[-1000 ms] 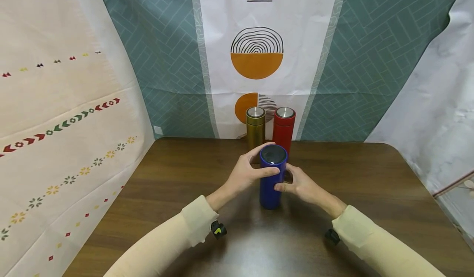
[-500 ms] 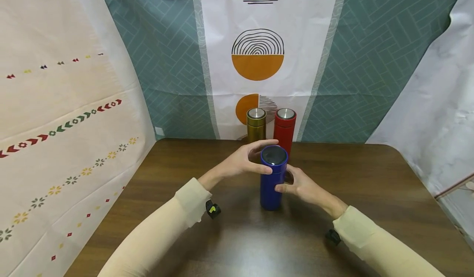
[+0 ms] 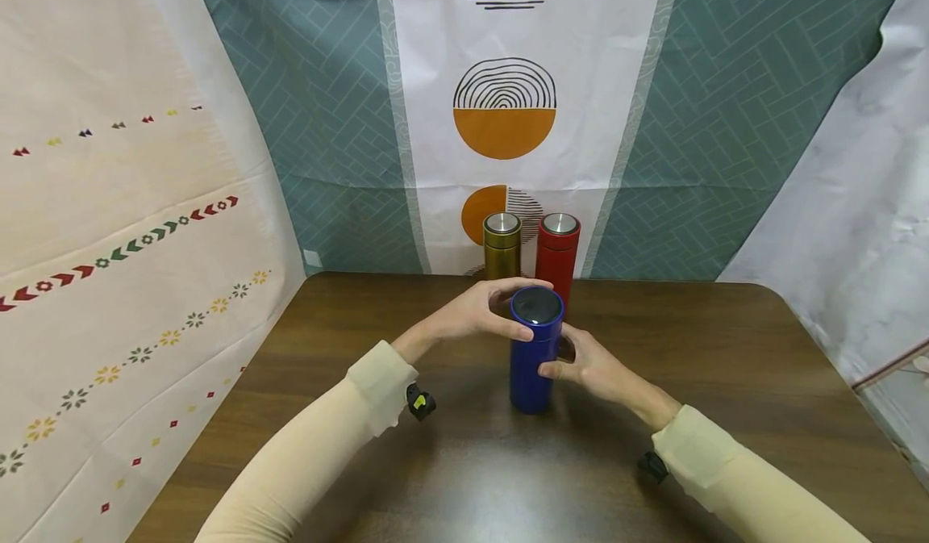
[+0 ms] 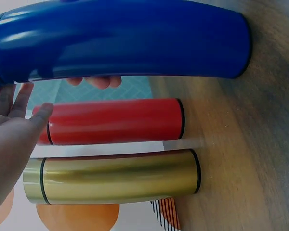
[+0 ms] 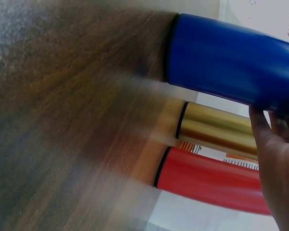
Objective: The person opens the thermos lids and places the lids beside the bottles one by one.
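The head view looks forward and down across the table (image 3: 689,349) from farther off. Both wrist views look from close beside the blue bottle (image 3: 531,382) toward the hanging cloth (image 3: 341,123), rolled opposite ways; both share it, the red bottle (image 3: 557,256) and the gold bottle (image 3: 502,261).

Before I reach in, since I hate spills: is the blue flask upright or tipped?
Upright: the blue flask stands on the table, dark top facing up.

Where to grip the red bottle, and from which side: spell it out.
Probably wrap the upper body from the right: the red bottle stands upright and cylindrical, with the gold bottle on its left and the blue bottle in front.
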`<move>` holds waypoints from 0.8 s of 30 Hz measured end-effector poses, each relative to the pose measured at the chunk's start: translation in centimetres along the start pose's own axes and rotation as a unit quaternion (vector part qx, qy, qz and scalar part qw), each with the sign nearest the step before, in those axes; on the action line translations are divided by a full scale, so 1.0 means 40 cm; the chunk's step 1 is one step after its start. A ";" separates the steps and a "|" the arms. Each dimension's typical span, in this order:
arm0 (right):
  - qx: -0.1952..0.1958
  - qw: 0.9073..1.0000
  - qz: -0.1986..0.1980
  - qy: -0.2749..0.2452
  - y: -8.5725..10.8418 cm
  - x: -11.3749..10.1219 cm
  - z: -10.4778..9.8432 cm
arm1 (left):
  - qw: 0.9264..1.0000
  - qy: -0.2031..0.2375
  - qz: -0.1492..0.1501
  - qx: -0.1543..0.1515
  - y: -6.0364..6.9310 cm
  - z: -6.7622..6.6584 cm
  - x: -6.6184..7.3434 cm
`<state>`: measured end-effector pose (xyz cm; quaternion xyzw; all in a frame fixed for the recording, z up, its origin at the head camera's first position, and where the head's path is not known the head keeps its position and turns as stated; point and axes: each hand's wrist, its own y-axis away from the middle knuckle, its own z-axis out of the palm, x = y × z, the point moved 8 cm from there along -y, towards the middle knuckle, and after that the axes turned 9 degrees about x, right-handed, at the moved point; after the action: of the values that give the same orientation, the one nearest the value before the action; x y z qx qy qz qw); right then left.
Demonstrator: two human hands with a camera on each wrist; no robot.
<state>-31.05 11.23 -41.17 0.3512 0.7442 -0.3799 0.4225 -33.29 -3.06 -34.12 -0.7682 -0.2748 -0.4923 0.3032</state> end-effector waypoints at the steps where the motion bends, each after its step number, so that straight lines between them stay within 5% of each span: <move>1: 0.001 1.000 0.001 -0.002 0.001 0.000 0.000 | 1.000 0.001 0.000 0.004 0.000 0.001 0.000; 14: 0.008 1.000 -0.009 0.012 0.002 0.005 -0.001 | 0.995 0.012 0.018 0.100 0.024 0.019 0.002; 24: 0.004 1.000 -0.015 -0.006 0.003 0.000 0.002 | 0.975 0.000 -0.008 0.224 0.060 0.038 0.005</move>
<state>-30.91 11.20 -41.21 0.3394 0.7456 -0.3913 0.4193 -30.56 -3.52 -34.90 -0.6787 -0.3847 -0.4203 0.4634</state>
